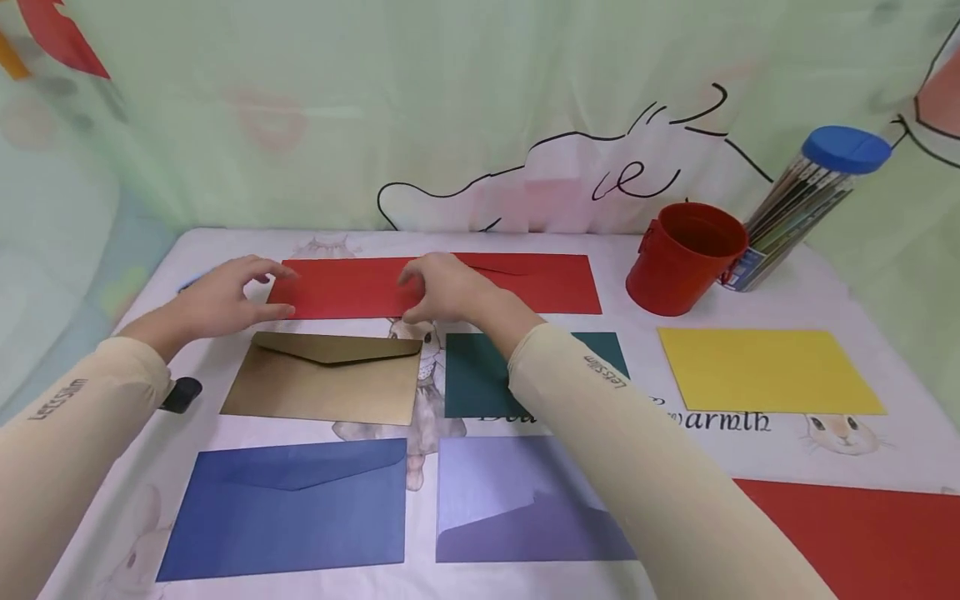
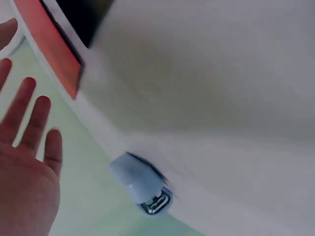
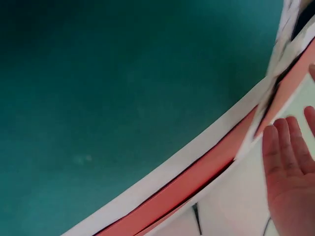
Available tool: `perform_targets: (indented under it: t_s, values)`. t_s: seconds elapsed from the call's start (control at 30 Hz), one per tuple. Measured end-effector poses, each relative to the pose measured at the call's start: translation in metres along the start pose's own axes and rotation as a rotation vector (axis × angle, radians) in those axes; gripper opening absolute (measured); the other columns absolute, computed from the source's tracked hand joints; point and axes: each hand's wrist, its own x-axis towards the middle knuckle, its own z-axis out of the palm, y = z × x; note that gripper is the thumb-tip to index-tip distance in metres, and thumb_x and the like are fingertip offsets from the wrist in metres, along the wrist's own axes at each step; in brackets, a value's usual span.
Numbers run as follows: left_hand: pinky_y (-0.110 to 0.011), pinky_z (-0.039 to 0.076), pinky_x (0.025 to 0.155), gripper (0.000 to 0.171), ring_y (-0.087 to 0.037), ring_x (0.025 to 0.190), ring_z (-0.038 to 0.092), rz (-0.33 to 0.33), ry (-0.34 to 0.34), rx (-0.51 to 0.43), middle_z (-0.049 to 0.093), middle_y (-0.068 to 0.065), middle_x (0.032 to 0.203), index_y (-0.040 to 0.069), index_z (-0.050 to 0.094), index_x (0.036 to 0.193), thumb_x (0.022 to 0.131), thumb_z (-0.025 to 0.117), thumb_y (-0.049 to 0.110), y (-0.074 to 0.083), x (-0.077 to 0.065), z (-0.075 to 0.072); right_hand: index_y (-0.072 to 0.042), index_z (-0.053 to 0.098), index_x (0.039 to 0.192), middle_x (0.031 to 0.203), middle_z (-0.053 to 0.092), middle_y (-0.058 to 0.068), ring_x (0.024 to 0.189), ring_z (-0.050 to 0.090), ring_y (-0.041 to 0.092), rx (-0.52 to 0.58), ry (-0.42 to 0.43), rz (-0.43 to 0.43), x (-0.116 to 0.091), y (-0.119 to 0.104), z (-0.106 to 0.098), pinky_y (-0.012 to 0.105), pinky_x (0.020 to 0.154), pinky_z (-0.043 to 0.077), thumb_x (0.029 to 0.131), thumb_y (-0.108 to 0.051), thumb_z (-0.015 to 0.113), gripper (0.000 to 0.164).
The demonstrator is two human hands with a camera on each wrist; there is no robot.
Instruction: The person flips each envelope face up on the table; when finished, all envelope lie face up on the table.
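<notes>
My left hand point(image 1: 228, 304) is at the left end of a red envelope point(image 1: 337, 287) in the back row, thumb and fingers apart with nothing between them. Further right, my right hand point(image 1: 450, 287) is over the inner end of that envelope, beside a second red envelope point(image 1: 558, 283); it hides where the two meet. In the left wrist view the left fingers point(image 2: 37, 118) are spread. The right fingers point(image 3: 285, 142) look straight in the right wrist view. Nearer lie a gold envelope point(image 1: 322, 392) and a dark green envelope point(image 1: 476, 383), partly under my right forearm.
Blue point(image 1: 300, 525) and lilac point(image 1: 510, 475) envelopes lie in front. A yellow envelope point(image 1: 772, 371) and a red sheet point(image 1: 862, 533) are at the right. Behind stand a red bucket point(image 1: 667, 271) and a blue-lidded pencil tube point(image 1: 795, 208). A light-blue object point(image 2: 138, 179) sits by the left edge.
</notes>
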Motion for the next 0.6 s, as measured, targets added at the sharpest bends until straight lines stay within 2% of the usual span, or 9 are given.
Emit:
perform_targets:
  t_s: [0.13, 0.3, 0.43, 0.6]
  values:
    - [-0.069, 0.031, 0.106, 0.073, -0.048, 0.138, 0.029, -0.050, -0.074, -0.008, 0.038, -0.023, 0.151, 0.010, 0.044, 0.150, 0.089, 0.078, 0.033, -0.005, 0.017, -0.002, -0.014, 0.054, 0.145, 0.141, 0.051, 0.007, 0.128, 0.043, 0.022, -0.033, -0.012, 0.004, 0.013, 0.004, -0.004, 0.032, 0.094, 0.052, 0.084, -0.025, 0.083, 0.069]
    - [-0.069, 0.033, 0.104, 0.089, -0.047, 0.140, 0.026, -0.068, -0.139, 0.030, 0.034, -0.022, 0.155, 0.015, 0.041, 0.153, 0.081, 0.084, 0.041, -0.011, 0.024, -0.001, -0.014, 0.051, 0.148, 0.144, 0.049, 0.007, 0.131, 0.041, 0.023, -0.049, -0.087, 0.028, 0.022, 0.005, -0.005, 0.034, 0.095, 0.051, 0.084, -0.029, 0.082, 0.072]
    - [-0.068, 0.036, 0.102, 0.086, -0.048, 0.137, 0.034, -0.019, -0.134, 0.106, 0.039, -0.023, 0.152, 0.018, 0.043, 0.153, 0.081, 0.084, 0.043, -0.014, 0.023, 0.000, -0.020, 0.053, 0.146, 0.142, 0.050, 0.004, 0.128, 0.043, 0.021, -0.111, -0.091, 0.002, 0.026, 0.009, -0.005, 0.033, 0.095, 0.051, 0.084, -0.034, 0.082, 0.070]
    - [-0.064, 0.031, 0.105, 0.071, -0.047, 0.130, 0.046, 0.095, -0.080, 0.186, 0.048, -0.019, 0.148, 0.018, 0.041, 0.154, 0.094, 0.071, 0.040, -0.014, 0.021, 0.001, -0.024, 0.049, 0.149, 0.128, 0.057, 0.001, 0.114, 0.050, 0.017, -0.187, -0.038, -0.094, 0.028, 0.015, -0.008, 0.031, 0.090, 0.050, 0.081, -0.038, 0.082, 0.076]
